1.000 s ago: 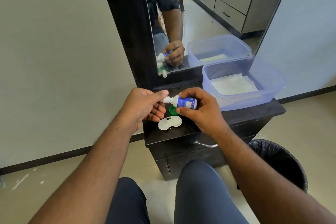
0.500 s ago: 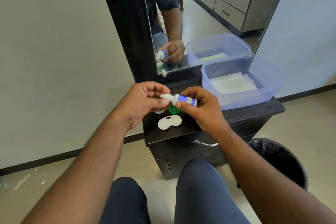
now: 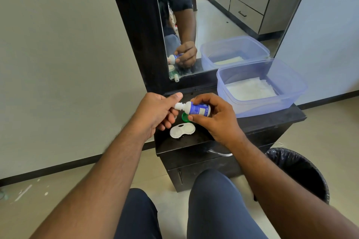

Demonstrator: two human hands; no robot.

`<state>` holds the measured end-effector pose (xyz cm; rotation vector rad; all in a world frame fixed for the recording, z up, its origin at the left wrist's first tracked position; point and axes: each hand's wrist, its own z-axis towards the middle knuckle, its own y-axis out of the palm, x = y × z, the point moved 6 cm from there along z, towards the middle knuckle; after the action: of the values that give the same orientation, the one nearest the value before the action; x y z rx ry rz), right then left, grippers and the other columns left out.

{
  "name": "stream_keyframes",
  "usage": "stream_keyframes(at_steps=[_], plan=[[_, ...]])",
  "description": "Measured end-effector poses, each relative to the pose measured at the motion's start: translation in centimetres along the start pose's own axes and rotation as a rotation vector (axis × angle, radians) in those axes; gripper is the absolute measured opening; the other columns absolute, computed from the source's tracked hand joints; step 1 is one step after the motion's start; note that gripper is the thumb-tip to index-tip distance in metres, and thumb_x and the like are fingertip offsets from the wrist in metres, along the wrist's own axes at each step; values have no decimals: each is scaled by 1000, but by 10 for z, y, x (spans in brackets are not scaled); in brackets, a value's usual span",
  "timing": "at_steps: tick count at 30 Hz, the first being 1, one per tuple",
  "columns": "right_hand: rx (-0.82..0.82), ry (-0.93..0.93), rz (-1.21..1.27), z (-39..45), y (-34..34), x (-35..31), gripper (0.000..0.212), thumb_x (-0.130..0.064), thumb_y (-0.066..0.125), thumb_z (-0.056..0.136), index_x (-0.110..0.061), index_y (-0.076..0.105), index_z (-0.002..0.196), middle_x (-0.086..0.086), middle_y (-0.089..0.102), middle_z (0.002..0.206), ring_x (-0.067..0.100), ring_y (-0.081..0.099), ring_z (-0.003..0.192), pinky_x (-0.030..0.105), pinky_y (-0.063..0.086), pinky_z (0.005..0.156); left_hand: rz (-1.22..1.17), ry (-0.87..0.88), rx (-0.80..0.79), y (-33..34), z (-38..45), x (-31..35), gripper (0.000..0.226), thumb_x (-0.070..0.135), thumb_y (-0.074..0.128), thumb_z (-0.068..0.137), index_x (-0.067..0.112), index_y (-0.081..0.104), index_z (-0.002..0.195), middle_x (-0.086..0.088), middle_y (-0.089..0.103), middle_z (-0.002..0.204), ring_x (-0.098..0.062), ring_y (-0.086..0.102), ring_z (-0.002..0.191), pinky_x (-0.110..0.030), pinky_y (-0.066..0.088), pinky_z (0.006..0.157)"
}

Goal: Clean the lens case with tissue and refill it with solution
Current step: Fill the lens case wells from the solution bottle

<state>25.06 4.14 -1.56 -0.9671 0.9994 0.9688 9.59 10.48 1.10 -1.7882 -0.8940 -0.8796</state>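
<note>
Solution bottle (image 3: pixel 198 109) lies sideways in the right hand (image 3: pixel 214 117), pinched between thumb and fingers above the black dresser top (image 3: pixel 252 122). The left hand (image 3: pixel 155 111) grips its white cap (image 3: pixel 179 106) with thumb and curled fingers. Below them the white lens case (image 3: pixel 182 130) rests open on the dresser, a green lid (image 3: pixel 185 117) just beside it. Tissues (image 3: pixel 250 91) sit in the plastic tub (image 3: pixel 287 83).

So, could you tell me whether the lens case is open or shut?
Open: the lens case lies on the cabinet with both wells uncovered, and a green cap sits apart behind it.
</note>
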Motion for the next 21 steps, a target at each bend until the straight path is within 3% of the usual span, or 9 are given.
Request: stream_keyframes(at_steps=[6, 12, 17, 21], plan=[[-11, -29, -28, 1, -1, -2, 32, -9, 79, 73, -24, 62, 96, -8, 63, 106, 10, 62, 98, 23, 55, 79, -13, 26, -35, 1, 2, -2, 38, 42, 64, 88, 6, 70, 78, -5, 65, 58, -11, 54, 43, -20, 40, 39], [48, 4, 24, 1, -4, 1, 29, -16, 79, 75, -17, 65, 100, -5, 66, 95, 8, 64, 85, 18, 53, 70, -203, 155, -170, 3, 1, 3, 8, 8, 70, 83, 4, 71, 90, -13, 73, 76, -19, 71, 65, -25, 58, 58], [98, 67, 65, 2, -7, 1, 17, -27, 71, 82, -15, 67, 93, -2, 66, 79, 8, 60, 64, 20, 49, 58, -156, 405, -184, 3, -6, 13, 24, -10, 74, 72, 8, 71, 87, -5, 75, 88, -23, 72, 88, -34, 60, 74], [82, 67, 55, 0, -5, -2, 18, -30, 69, 83, -14, 67, 93, -4, 66, 78, 5, 60, 63, 17, 48, 57, -311, 391, -305, 5, -9, 10, 64, -15, 72, 71, 19, 58, 123, -10, 73, 106, -25, 71, 97, -34, 58, 81]])
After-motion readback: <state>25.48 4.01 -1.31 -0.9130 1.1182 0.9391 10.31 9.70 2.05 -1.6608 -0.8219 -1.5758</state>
